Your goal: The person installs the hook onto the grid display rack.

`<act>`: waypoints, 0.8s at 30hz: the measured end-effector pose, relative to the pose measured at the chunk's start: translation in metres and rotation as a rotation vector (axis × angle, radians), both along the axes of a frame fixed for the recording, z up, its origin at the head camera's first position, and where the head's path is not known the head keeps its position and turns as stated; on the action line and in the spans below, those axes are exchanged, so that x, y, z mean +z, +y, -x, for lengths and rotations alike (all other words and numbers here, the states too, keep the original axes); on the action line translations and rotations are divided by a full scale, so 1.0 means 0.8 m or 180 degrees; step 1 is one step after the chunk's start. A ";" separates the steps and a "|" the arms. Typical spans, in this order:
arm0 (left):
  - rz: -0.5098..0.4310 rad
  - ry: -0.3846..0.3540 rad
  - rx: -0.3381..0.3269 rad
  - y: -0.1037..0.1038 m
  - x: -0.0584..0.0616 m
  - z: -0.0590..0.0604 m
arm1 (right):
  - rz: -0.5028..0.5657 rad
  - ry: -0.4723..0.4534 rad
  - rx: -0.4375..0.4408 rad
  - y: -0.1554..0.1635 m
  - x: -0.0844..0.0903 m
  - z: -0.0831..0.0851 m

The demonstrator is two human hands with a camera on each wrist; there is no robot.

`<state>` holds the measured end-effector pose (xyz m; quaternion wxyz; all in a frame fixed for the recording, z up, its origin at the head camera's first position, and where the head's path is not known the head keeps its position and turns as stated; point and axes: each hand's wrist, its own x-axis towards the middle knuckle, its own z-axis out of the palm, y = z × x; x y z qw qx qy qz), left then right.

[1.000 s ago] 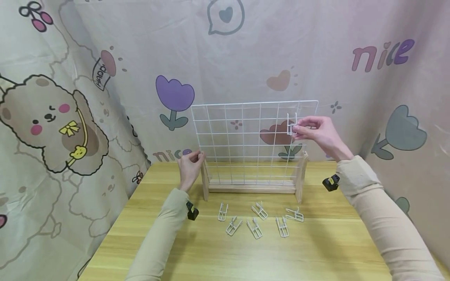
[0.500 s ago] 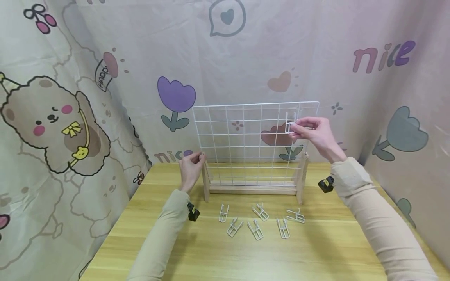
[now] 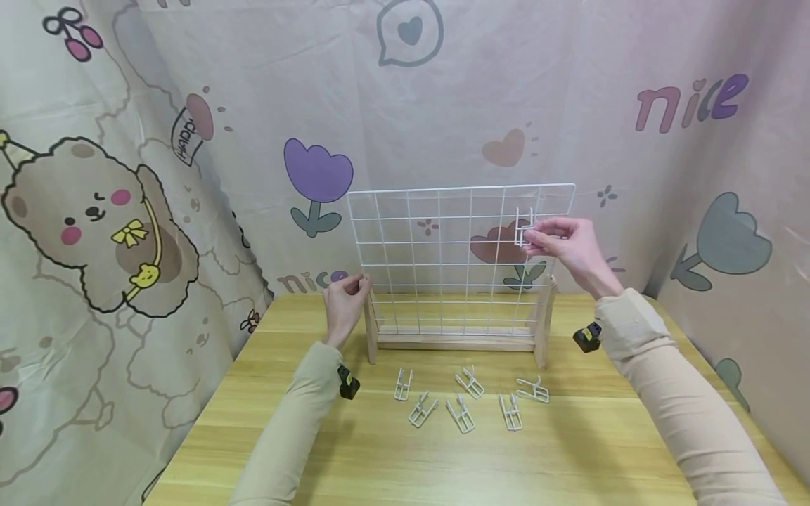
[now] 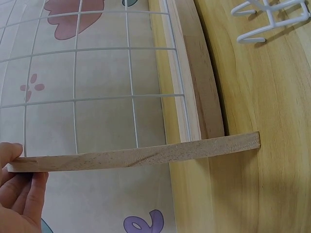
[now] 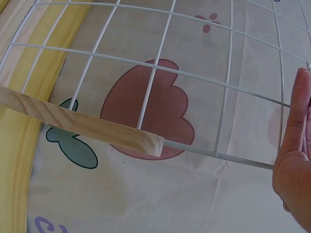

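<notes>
A white wire grid [image 3: 439, 189] stands upright in a wooden stand [image 3: 455, 344]. At its upper right, my right hand [image 3: 572, 246] pinches a white wire hook [image 3: 517, 226] between thumb and fingers, prongs pointing up. The hook overlaps the grid wires in the head view; in the right wrist view it is almost wholly hidden beyond the hand [image 5: 294, 145]. My left hand [image 3: 343, 306] holds the top of the stand's left post [image 3: 371, 334]. The left wrist view shows thumb and fingers on opposite sides of that post [image 4: 131, 158].
Several more white wire hooks [image 3: 460, 413] lie spread on the wooden table [image 3: 405, 464] in front of the stand. The right post [image 3: 541, 323] stands below my right hand. A printed curtain [image 3: 430, 119] hangs behind the table and along both sides.
My right hand rose slightly with the hook, then came down a little along the grid. My left hand stays on the post. The head view has shifted slightly.
</notes>
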<state>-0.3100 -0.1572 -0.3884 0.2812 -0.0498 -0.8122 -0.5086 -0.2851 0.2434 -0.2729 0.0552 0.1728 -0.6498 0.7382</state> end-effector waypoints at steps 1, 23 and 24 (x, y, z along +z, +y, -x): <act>-0.0004 0.0005 -0.0006 0.000 0.000 0.000 | 0.0017 -0.0002 0.0018 0.000 -0.001 0.000; 0.0049 0.0111 0.0029 0.001 0.000 0.000 | 0.0025 0.0173 0.0016 -0.001 -0.013 0.001; 0.0050 0.0108 0.0026 0.001 0.000 0.000 | 0.0013 0.0183 0.0004 -0.001 -0.014 0.001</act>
